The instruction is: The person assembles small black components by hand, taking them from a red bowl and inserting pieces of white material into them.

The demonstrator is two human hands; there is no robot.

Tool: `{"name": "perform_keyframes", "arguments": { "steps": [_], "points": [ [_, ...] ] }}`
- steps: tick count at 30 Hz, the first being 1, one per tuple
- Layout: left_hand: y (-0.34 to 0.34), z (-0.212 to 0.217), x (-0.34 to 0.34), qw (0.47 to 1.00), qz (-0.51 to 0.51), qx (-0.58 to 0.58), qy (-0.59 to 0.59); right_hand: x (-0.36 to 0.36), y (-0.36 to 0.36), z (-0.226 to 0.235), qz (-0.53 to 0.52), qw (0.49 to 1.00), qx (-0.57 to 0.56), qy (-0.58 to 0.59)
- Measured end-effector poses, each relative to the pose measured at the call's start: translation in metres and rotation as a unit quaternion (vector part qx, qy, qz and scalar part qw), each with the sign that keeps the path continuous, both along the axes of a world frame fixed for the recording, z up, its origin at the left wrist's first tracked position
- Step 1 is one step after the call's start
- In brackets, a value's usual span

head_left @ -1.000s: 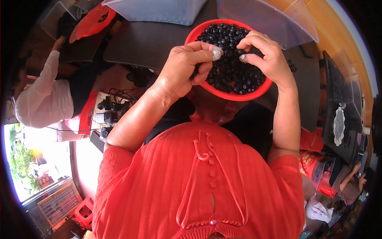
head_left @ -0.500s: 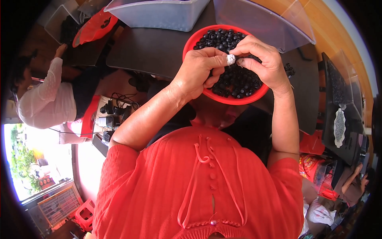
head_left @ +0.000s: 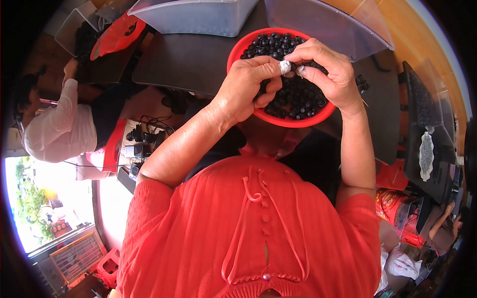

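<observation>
Over a red basin (head_left: 293, 122) of small black round parts (head_left: 299, 99), my two hands meet. My left hand (head_left: 248, 84) is closed, its thumb tip wrapped in white tape or cloth, pinching a small black round part (head_left: 293, 68). The lower fingers of that hand curl inward, and what lies under them is hidden. From the other side my right hand (head_left: 330, 72) grips the same part between thumb and forefinger. Its other fingers bend above, partly covering the parts in the basin. The part's details are too small to make out.
The basin stands at the edge of a dark table (head_left: 174, 64). Behind it are a clear bin (head_left: 198, 20) and another clear bin (head_left: 328, 30). Several black pieces (head_left: 361, 83) lie to the right. A person in white (head_left: 64, 124) works at the left beside a red bowl (head_left: 117, 35).
The black part shows more plainly between my fingertips now. My hands have shifted only slightly, with the taped thumb tip a little higher and to the left.
</observation>
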State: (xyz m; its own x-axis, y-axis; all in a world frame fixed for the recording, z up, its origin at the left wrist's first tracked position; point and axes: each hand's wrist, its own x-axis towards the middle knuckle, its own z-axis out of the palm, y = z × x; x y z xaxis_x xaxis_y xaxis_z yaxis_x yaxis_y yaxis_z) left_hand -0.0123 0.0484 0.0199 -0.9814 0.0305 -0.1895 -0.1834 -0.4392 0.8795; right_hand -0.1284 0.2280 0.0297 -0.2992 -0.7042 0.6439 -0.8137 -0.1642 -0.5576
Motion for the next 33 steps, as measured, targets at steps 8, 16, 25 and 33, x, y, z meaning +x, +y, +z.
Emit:
{"name": "perform_keyframes", "arguments": {
  "steps": [8, 16, 25, 33],
  "points": [
    [0.0, -0.002, -0.003, 0.999, -0.016, -0.029, -0.006, 0.001, 0.0, 0.001, -0.003, 0.999, -0.006, 0.045],
    [0.001, -0.002, -0.005, 1.0, -0.006, -0.01, -0.014, 0.003, -0.002, -0.001, -0.033, 0.996, -0.02, 0.079],
    [-0.001, -0.006, -0.009, 1.0, -0.008, -0.008, -0.015, 0.003, -0.003, -0.002, -0.04, 0.994, -0.028, 0.097],
    [0.003, -0.006, -0.014, 0.998, 0.021, 0.066, -0.012, 0.01, -0.005, 0.001, -0.059, 0.997, -0.051, 0.028]
  ]
}}
